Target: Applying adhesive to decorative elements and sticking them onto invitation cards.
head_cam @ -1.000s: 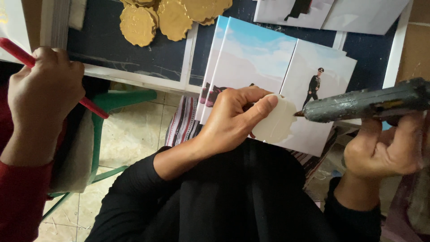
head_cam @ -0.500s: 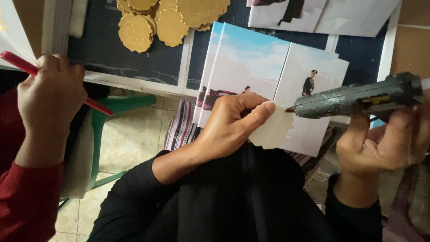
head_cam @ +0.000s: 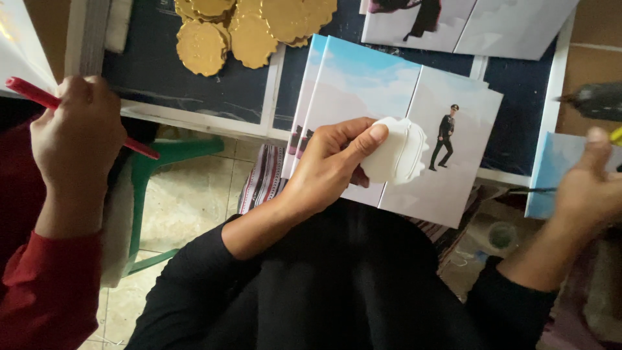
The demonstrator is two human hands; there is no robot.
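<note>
Left hand [head_cam: 330,165] pinches 1 white scalloped disc [head_cam: 395,154] over the card [head_cam: 414,136], right hand [head_cam: 593,185] clenched around the glue gun [head_cam: 596,100]; gluing step, needing steady placement

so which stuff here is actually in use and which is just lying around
In use:
left hand holding white scalloped paper disc
blue-sky printed card beneath
right hand with dark glue gun

Lying about:
gold scalloped discs
green plastic stool
</note>
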